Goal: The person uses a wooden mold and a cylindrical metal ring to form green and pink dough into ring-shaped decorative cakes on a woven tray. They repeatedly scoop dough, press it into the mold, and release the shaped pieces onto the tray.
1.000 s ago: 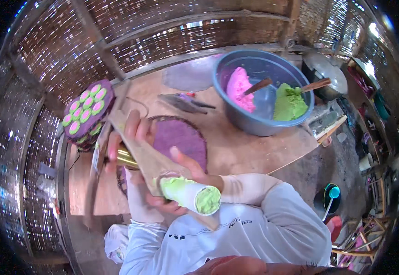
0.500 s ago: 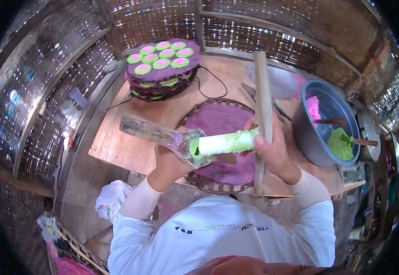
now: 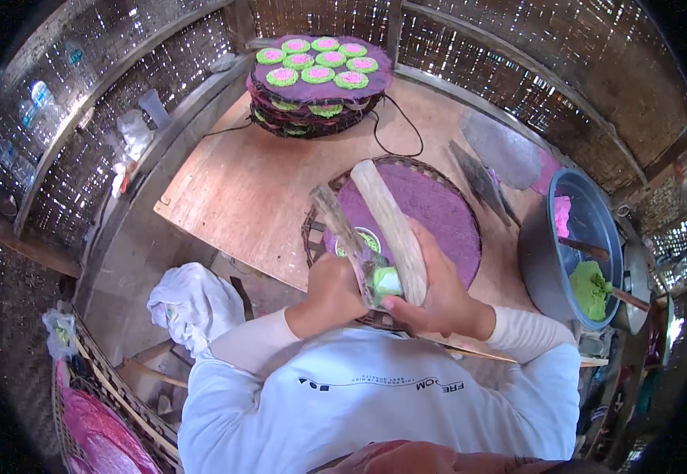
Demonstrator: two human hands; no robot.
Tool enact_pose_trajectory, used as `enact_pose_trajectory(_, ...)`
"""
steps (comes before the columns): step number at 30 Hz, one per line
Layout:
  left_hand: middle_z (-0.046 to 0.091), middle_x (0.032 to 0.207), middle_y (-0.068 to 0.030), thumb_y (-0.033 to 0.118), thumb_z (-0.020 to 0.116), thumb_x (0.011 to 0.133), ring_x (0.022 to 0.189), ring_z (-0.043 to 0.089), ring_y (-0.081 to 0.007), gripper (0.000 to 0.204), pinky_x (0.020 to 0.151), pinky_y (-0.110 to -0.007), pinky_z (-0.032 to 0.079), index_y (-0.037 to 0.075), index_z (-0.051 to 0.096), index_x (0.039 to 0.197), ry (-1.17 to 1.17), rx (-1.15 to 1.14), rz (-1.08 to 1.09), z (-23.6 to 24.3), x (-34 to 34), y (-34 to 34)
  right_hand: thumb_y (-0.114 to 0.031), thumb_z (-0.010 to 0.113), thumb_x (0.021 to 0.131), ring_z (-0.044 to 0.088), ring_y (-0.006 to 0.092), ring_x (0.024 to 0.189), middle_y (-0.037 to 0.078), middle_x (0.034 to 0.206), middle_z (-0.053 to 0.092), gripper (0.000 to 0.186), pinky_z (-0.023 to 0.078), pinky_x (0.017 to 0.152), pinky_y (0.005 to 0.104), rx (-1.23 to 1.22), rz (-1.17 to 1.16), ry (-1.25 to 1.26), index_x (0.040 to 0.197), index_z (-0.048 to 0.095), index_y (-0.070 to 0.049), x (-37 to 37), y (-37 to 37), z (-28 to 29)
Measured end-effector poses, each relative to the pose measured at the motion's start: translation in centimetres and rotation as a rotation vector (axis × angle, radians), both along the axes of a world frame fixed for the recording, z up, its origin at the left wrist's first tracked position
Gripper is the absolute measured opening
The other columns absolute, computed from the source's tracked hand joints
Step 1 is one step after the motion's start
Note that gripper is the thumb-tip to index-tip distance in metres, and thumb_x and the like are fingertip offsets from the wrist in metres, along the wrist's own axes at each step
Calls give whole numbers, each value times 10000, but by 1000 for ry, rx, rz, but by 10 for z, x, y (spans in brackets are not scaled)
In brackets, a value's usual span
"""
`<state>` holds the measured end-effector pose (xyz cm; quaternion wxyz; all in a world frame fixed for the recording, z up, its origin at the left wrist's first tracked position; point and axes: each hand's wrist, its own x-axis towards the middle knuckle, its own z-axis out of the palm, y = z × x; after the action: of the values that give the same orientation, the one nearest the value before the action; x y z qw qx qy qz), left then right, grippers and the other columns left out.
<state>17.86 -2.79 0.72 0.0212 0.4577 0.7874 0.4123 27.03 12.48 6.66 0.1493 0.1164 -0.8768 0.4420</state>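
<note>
My left hand (image 3: 334,288) is wrapped round a wooden press (image 3: 337,221), whose rough handle points away from me. My right hand (image 3: 444,292) grips the pale wooden crossbar (image 3: 391,217) of the plunger. Between my hands, a short length of the white plunger (image 3: 387,281), smeared with green dough, shows at the mouth of the press. Beneath them lies a round woven tray (image 3: 471,207) lined with purple cloth (image 3: 446,213). Beside the press handle, a small round shape with green strands (image 3: 368,239) shows, partly hidden.
A stack of woven trays (image 3: 312,101) topped with green-and-pink rounds stands at the back of the wooden table (image 3: 225,182). On the right, a blue-grey tub (image 3: 534,261) holds pink dough (image 3: 562,215) and green dough (image 3: 590,288). A white cloth (image 3: 195,304) lies at left.
The plunger, lying sideways with much of its length exposed, now sits mostly inside the press. Both wooden bars have swung closer together over the tray, and my hands have come nearer each other.
</note>
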Motion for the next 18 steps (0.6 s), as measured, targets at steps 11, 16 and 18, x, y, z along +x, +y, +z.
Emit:
enact_pose_trajectory(11, 472, 1226, -126, 457, 691, 652, 1182, 406, -265, 878, 952, -368, 375, 15, 303, 1305, -429, 713, -507, 81, -115, 41, -514, 430, 837, 540, 183, 898, 99, 981, 561, 656, 420, 792, 281, -685, 267, -784, 1208, 418, 27, 1, 90, 24)
enact_pose_trajectory(16, 486, 1142, -44, 618, 365, 817, 1149, 410, -300, 738, 947, -413, 342, 78, 332, 1318, -996, 1246, -1115, 51, -155, 68, -494, 415, 857, 537, 183, 942, 114, 1038, 558, 639, 408, 829, 282, -532, 314, -985, 1212, 419, 38, -18, 117, 14)
enact_pose_trajectory(18, 499, 1060, -43, 605, 380, 819, 1075, 447, -280, 715, 927, -403, 355, 85, 353, 1309, -1066, 1292, -1219, 30, -156, 78, -493, 409, 865, 530, 182, 961, 117, 1062, 551, 635, 394, 857, 286, -551, 318, -1051, 1210, 424, 40, -26, 123, 8)
